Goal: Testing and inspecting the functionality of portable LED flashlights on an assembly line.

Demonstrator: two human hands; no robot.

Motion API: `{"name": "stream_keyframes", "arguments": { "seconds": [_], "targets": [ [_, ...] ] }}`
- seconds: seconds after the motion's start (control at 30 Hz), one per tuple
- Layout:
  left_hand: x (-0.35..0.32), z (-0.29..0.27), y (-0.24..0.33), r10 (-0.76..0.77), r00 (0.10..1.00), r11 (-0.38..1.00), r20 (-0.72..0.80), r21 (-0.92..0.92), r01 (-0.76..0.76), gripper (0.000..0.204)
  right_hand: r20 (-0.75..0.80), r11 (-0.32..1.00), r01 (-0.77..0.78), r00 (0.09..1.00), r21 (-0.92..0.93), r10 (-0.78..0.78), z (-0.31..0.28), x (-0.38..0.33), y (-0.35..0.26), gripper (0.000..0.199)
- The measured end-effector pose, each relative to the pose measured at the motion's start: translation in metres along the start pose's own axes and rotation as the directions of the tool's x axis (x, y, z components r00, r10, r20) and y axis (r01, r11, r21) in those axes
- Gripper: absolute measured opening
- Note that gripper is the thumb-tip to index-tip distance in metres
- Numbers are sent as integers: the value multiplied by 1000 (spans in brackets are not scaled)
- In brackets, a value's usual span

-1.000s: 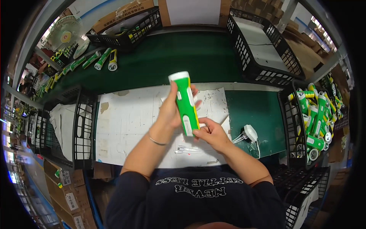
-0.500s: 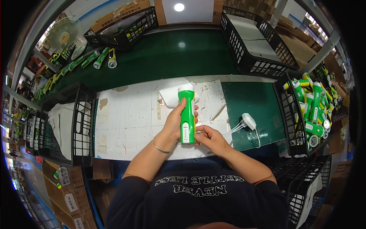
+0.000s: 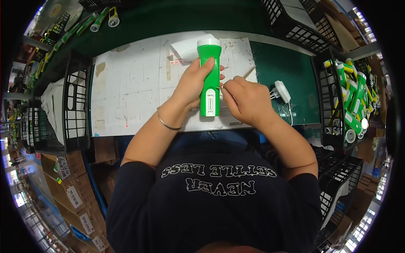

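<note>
A green flashlight with a white head stands upright in my left hand, its head pointing away from me. The left thumb lies across the front of the body and the fingertips come round its right side. At that right side my right hand is closed in a pinch. A thin, pale tip shows between its fingers and the flashlight's edge, too small to name. Behind the flashlight's head lies a curled white sheet.
A white plug adapter with cables lies right of my right hand. A black crate at the right holds many flashlights. Another black crate with a pale liner stands left. Several flashlights lie at the far left; a crate stands far right.
The head view has tilted, so the table sits higher in the picture. My right hand has moved from the flashlight's near end up its right side, its fingers now curled more tightly.
</note>
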State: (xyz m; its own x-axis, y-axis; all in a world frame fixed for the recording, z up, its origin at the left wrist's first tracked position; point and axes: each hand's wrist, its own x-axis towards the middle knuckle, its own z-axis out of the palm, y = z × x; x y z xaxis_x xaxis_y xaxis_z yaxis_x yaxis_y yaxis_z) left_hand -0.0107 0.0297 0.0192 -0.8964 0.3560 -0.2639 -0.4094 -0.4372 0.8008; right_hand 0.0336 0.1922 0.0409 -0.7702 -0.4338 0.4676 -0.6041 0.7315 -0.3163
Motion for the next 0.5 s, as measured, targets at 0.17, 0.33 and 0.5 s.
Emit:
{"name": "stream_keyframes", "arguments": {
  "seconds": [0.17,0.33,0.5],
  "targets": [
    [-7,7,-3,59,998,993,-22,104,-56,39,86,968,195,979,-156,-183,8,-1,-2,14],
    [-3,-16,-10,-22,998,999,-55,37,24,47,270,915,328,882,234,-386,-10,-23,-18,17],
    [-4,-17,2,29,991,999,-132,21,-26,51,220,930,189,939,316,-265,-14,-28,-29,17]
  ]
}}
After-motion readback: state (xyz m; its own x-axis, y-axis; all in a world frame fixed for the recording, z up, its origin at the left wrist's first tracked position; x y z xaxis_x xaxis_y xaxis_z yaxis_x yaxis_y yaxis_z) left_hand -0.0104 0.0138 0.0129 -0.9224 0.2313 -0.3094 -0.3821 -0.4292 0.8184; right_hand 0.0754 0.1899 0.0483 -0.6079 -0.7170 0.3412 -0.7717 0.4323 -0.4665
